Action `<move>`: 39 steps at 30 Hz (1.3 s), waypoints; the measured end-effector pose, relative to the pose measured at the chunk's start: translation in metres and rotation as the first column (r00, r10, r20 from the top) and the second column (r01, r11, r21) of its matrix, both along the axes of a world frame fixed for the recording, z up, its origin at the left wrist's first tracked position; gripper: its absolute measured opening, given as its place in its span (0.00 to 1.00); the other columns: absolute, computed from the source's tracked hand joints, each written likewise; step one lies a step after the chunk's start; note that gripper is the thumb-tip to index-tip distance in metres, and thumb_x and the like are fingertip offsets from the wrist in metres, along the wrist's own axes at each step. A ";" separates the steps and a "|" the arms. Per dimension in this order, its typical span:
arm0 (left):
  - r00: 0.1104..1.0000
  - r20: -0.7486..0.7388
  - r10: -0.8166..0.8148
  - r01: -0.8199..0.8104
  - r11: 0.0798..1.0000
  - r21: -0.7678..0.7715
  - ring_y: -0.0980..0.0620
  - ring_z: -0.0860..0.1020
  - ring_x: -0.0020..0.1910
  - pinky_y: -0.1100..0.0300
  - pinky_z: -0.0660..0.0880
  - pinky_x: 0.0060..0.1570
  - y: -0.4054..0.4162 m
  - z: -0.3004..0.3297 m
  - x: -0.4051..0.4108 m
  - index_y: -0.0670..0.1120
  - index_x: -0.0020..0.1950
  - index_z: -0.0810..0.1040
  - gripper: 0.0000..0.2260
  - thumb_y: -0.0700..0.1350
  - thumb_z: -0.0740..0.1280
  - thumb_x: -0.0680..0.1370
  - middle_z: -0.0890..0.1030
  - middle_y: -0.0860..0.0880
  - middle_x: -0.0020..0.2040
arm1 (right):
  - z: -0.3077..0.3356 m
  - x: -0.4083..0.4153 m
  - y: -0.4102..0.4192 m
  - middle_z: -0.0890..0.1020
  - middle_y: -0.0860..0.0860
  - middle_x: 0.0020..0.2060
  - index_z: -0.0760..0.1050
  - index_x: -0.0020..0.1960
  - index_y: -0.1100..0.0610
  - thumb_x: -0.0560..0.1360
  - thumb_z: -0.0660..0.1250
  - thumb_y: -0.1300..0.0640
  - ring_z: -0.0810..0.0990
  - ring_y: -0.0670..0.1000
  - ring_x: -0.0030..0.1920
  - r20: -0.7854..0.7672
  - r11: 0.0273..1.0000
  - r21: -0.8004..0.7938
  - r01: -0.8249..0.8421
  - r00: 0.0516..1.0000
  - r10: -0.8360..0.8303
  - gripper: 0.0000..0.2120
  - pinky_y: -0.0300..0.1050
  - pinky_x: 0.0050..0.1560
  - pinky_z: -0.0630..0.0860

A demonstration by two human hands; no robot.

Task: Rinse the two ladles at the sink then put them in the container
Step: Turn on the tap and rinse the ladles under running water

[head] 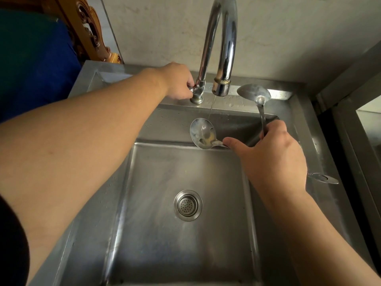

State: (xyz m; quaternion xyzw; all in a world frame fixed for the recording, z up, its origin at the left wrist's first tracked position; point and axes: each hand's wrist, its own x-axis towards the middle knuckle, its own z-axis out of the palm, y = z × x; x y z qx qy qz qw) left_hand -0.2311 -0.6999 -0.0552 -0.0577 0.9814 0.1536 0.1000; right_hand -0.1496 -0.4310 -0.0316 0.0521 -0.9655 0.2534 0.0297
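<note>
1. Stainless steel made up the sink, with a round strainer drain in its floor; a tall chrome tap arched over the back rim.
2. The left hand was closed around the tap handle at the base of the tap; a thin stream of water fell from the spout.
3. The right hand gripped both ladles by their handles; the lower ladle lay under the stream, bowl up, over the basin, with a yellowish smear near its neck; the upper ladle stood up past the fingers, its bowl over the back ledge, just right of the spout.
4. A small metal disc lay on the right rim.
</note>
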 end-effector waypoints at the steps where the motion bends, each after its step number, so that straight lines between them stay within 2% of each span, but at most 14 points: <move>1: 1.000 0.003 0.001 -0.001 1.000 -0.003 0.50 0.71 0.31 0.58 0.64 0.31 0.000 0.001 0.000 0.52 0.29 0.72 0.14 0.43 0.68 0.74 0.74 0.49 0.31 | 0.000 0.000 0.000 0.74 0.45 0.33 0.69 0.48 0.55 0.63 0.75 0.32 0.70 0.50 0.33 -0.002 1.000 0.002 0.000 1.000 0.000 0.31 0.37 0.27 0.56; 10: 1.000 0.025 0.003 -0.003 1.000 -0.009 0.52 0.70 0.30 0.60 0.63 0.29 0.003 0.008 0.000 0.52 0.30 0.72 0.14 0.43 0.67 0.75 0.74 0.49 0.31 | 0.000 -0.003 0.002 0.75 0.46 0.34 0.69 0.48 0.56 0.64 0.75 0.32 0.70 0.51 0.33 0.004 1.000 0.030 0.007 1.000 -0.007 0.31 0.37 0.26 0.56; 14: 0.999 0.039 0.000 0.000 1.000 0.002 0.51 0.70 0.28 0.60 0.64 0.29 0.002 0.010 0.002 0.47 0.31 0.75 0.12 0.43 0.67 0.75 0.73 0.48 0.30 | 0.000 -0.004 0.004 0.73 0.45 0.32 0.69 0.49 0.56 0.64 0.74 0.32 0.72 0.51 0.33 0.013 0.999 0.038 0.006 1.000 -0.006 0.31 0.38 0.26 0.57; 17: 0.999 0.027 0.018 -0.019 0.999 0.031 0.47 0.72 0.32 0.58 0.65 0.30 0.004 0.009 0.009 0.47 0.32 0.75 0.12 0.44 0.67 0.76 0.74 0.48 0.31 | 0.000 -0.004 0.005 0.75 0.46 0.34 0.68 0.49 0.56 0.64 0.74 0.32 0.72 0.51 0.33 0.021 0.999 0.043 -0.004 1.000 0.003 0.31 0.38 0.26 0.58; 19: 0.998 0.012 0.060 -0.060 0.996 0.064 0.43 0.77 0.41 0.56 0.71 0.38 0.009 0.004 0.019 0.46 0.39 0.79 0.09 0.47 0.66 0.78 0.79 0.45 0.39 | 0.000 -0.005 0.005 0.77 0.47 0.36 0.68 0.49 0.56 0.64 0.74 0.32 0.73 0.52 0.34 0.026 0.999 0.045 -0.008 1.000 0.007 0.31 0.38 0.26 0.58; 20: 0.995 -0.019 0.101 -0.098 0.990 0.106 0.41 0.78 0.49 0.55 0.74 0.47 0.013 -0.001 0.027 0.44 0.49 0.81 0.10 0.50 0.66 0.79 0.81 0.44 0.48 | 0.001 -0.005 0.006 0.77 0.47 0.36 0.68 0.49 0.56 0.64 0.74 0.32 0.73 0.52 0.34 0.031 0.999 0.045 -0.009 0.999 0.008 0.31 0.38 0.26 0.58; 22: 0.955 -0.147 0.257 -0.217 0.946 0.240 0.45 0.75 0.63 0.59 0.67 0.59 0.024 -0.011 0.051 0.45 0.67 0.77 0.18 0.52 0.64 0.81 0.77 0.45 0.66 | 0.001 -0.005 0.006 0.76 0.46 0.35 0.68 0.49 0.55 0.65 0.74 0.33 0.71 0.49 0.32 0.042 0.999 0.044 -0.015 0.999 0.013 0.30 0.38 0.26 0.58; 23: 0.911 -0.227 0.344 -0.264 0.910 0.319 0.47 0.75 0.64 0.62 0.66 0.59 0.032 -0.015 0.066 0.46 0.70 0.75 0.19 0.52 0.64 0.81 0.76 0.47 0.68 | 0.002 -0.005 0.007 0.75 0.46 0.34 0.67 0.49 0.55 0.66 0.74 0.34 0.69 0.47 0.30 0.047 0.999 0.045 -0.018 0.999 0.015 0.29 0.38 0.26 0.58; 24: 0.863 -0.283 0.419 -0.291 0.869 0.400 0.49 0.75 0.62 0.65 0.66 0.57 0.039 -0.018 0.080 0.47 0.69 0.76 0.17 0.50 0.63 0.81 0.77 0.48 0.66 | 0.002 -0.005 0.007 0.75 0.45 0.32 0.67 0.48 0.55 0.66 0.74 0.35 0.68 0.45 0.29 0.049 0.999 0.048 -0.019 0.999 0.017 0.28 0.38 0.26 0.58; 26: 0.801 -0.268 0.535 -0.318 0.760 0.567 0.54 0.77 0.58 0.70 0.69 0.54 0.053 -0.024 0.104 0.49 0.66 0.79 0.14 0.47 0.64 0.81 0.80 0.51 0.61 | 0.002 -0.005 0.007 0.74 0.45 0.31 0.67 0.48 0.55 0.68 0.74 0.37 0.67 0.42 0.29 0.050 0.998 0.063 -0.020 0.999 0.016 0.26 0.39 0.25 0.59; 28: 0.780 -0.184 0.598 -0.319 0.634 0.705 0.57 0.78 0.56 0.67 0.72 0.57 0.064 -0.026 0.122 0.51 0.63 0.80 0.13 0.43 0.64 0.80 0.81 0.53 0.58 | 0.003 -0.005 0.004 0.73 0.45 0.29 0.66 0.47 0.55 0.69 0.74 0.40 0.68 0.42 0.28 0.053 0.997 0.073 -0.022 0.998 0.018 0.24 0.39 0.25 0.59; 30: 0.783 -0.158 0.602 -0.285 0.572 0.769 0.58 0.78 0.54 0.63 0.72 0.58 0.072 -0.026 0.134 0.53 0.61 0.80 0.14 0.41 0.65 0.78 0.82 0.54 0.55 | 0.006 -0.006 0.001 0.73 0.46 0.29 0.66 0.47 0.56 0.69 0.74 0.43 0.69 0.44 0.27 0.057 0.997 0.074 -0.033 0.998 0.028 0.22 0.39 0.25 0.60; 34: 0.836 -0.166 0.524 -0.201 0.572 0.796 0.62 0.78 0.55 0.66 0.73 0.53 0.084 -0.025 0.141 0.56 0.63 0.79 0.21 0.45 0.65 0.71 0.79 0.55 0.57 | 0.011 -0.006 -0.005 0.70 0.46 0.29 0.65 0.47 0.56 0.70 0.73 0.46 0.68 0.47 0.27 0.061 0.994 0.100 -0.050 0.997 0.044 0.21 0.39 0.25 0.58; 39: 0.842 -0.220 0.493 -0.181 0.641 0.746 0.59 0.76 0.57 0.56 0.78 0.53 0.087 -0.029 0.132 0.54 0.69 0.77 0.25 0.47 0.73 0.72 0.75 0.58 0.58 | 0.014 -0.008 -0.008 0.68 0.45 0.30 0.64 0.49 0.56 0.72 0.72 0.50 0.72 0.56 0.34 0.126 0.994 0.086 -0.068 0.990 0.057 0.19 0.45 0.32 0.64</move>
